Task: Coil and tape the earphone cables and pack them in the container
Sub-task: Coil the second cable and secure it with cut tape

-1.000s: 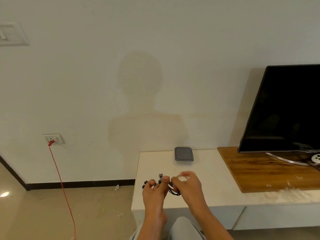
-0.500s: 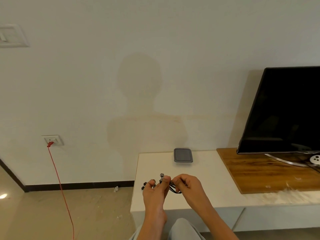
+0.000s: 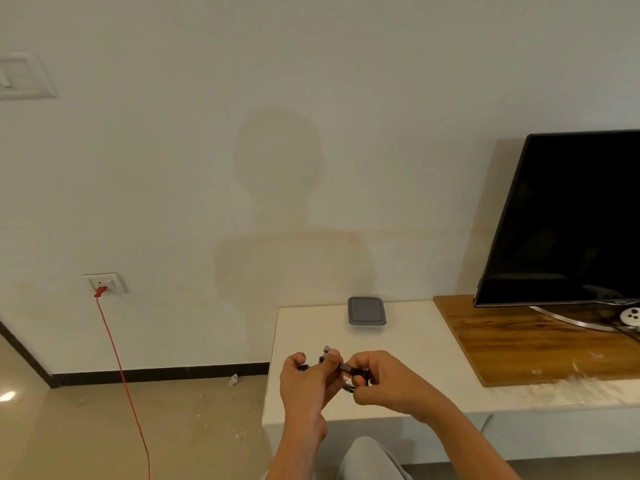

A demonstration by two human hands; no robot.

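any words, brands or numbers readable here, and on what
None can be read. The television screen is dark with no brand showing, the grey container lid is plain, the wall socket bears no legible marking, and the earphone cable is too small to tell.

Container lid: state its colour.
The lid is grey, clearest in the head view.

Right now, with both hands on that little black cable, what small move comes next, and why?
Probably finish securing the coil. The left hand and right hand both grip the earphone cable bunched between them, and the grey container stands lidded, farther back on the white table.
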